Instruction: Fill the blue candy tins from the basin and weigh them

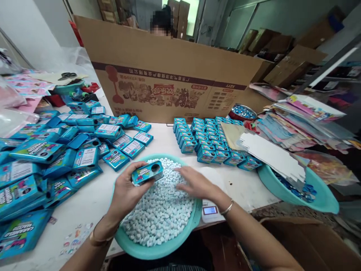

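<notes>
A teal basin at the table's front edge is filled with small pale blue-white candies. My left hand holds a small blue candy box over the basin, its round opening facing up. My right hand lies palm down on the candies at the basin's right side, fingers spread. A heap of loose blue boxes covers the table to the left. Neat rows of standing blue boxes fill the area behind and right of the basin.
A large cardboard sheet stands across the back, with a person behind it. A small digital scale sits right of the basin. A second teal basin with white card on it lies right. Stacked printed sheets lie far right.
</notes>
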Demonstrator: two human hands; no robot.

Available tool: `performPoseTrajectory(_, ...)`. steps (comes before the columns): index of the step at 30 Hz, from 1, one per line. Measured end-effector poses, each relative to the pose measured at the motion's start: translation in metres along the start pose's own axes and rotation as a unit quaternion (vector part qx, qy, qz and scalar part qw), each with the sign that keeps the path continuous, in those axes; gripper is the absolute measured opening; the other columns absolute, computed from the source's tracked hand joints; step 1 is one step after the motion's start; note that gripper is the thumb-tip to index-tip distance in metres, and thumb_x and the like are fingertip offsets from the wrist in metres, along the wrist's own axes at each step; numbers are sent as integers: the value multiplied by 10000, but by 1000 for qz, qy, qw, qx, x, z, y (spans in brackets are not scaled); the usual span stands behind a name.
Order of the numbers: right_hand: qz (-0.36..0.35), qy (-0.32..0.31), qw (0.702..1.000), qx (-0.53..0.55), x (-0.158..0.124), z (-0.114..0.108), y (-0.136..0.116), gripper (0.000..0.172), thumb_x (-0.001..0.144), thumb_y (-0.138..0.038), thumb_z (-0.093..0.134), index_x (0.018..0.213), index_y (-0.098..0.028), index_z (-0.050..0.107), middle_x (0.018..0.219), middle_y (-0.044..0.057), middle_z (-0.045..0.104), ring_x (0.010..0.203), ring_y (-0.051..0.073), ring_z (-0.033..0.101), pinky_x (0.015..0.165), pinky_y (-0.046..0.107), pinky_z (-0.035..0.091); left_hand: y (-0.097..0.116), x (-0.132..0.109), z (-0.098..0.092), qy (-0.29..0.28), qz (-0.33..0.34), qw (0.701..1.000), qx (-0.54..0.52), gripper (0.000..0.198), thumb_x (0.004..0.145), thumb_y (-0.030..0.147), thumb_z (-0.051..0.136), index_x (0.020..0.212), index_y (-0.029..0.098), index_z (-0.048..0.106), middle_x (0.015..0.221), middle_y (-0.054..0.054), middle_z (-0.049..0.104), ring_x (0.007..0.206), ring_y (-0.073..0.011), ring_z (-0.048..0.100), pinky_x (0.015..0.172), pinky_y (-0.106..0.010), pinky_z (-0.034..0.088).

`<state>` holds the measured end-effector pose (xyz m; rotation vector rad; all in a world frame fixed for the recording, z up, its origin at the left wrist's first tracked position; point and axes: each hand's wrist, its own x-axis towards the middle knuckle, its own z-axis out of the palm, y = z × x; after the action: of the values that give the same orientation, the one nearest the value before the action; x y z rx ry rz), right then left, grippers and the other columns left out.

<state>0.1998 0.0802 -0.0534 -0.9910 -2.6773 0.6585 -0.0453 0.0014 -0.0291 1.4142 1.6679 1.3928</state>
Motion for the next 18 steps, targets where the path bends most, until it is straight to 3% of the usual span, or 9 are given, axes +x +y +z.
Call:
performPoseTrajectory(2, -1, -61, 998, -23, -13, 25, -26, 841, 838, -630, 657, 1481, -150, 406, 1336, 197, 570, 1272, 345, 496, 1058, 514, 416, 15, 13, 8, -25, 23, 999, 6, 444, 647, 417, 790, 1000, 180, 661, 943, -39, 716, 858, -234, 697, 838, -363, 583)
performPoseTrajectory(5, 13, -80, 995, -59, -13, 56, -55, 934, 790, -733, 630, 1514, -206, 364, 1389, 220, 520, 1279, 399, 475, 1013, 608, 422, 40, 33, 44, -93, 96, 991, -1, 426, 667, 361, 785, 1028, 175, 655, 986, -42, 713, 921, -229, 688, 886, -355, 566)
performPoseTrajectory(9, 48, -78, 994, -54, 4, 73, -75, 781, 832, -704, 587, 1430, -215, 471, 1359, 206, 562, 1207, 382, 555, 886, 552, 533, 66, 46, 123, -245, 212, 946, 1, 597, 690, 240, 773, 1257, 164, 600, 1229, -94, 675, 1131, -247, 647, 1006, -356, 514)
performPoseTrajectory(13, 71, -80, 994, -13, 13, 76, -82, 591, 917, -540, 568, 1358, -147, 553, 1325, 205, 628, 1154, 351, 631, 853, 481, 582, 72, 42, 195, -374, 282, 859, 208, 498, 749, 230, 736, 1235, 192, 636, 1195, -81, 686, 1109, -264, 657, 971, -351, 522)
performPoseTrajectory(15, 72, -62, 995, 2, 16, 79, -80, 538, 957, -442, 533, 1388, -120, 526, 1358, 197, 619, 1188, 353, 623, 916, 489, 565, 68, 36, 218, -398, 296, 825, 271, 456, 759, 194, 703, 1211, 206, 644, 1180, -75, 686, 1081, -272, 665, 927, -348, 535)
performPoseTrajectory(18, 54, -32, 997, 33, 23, 85, -74, 480, 979, -297, 497, 1423, -118, 481, 1477, 167, 528, 1300, 346, 545, 1039, 501, 493, 59, 29, 237, -408, 295, 806, 311, 468, 742, 123, 664, 1203, 200, 635, 1185, -92, 672, 1054, -286, 672, 891, -359, 538)
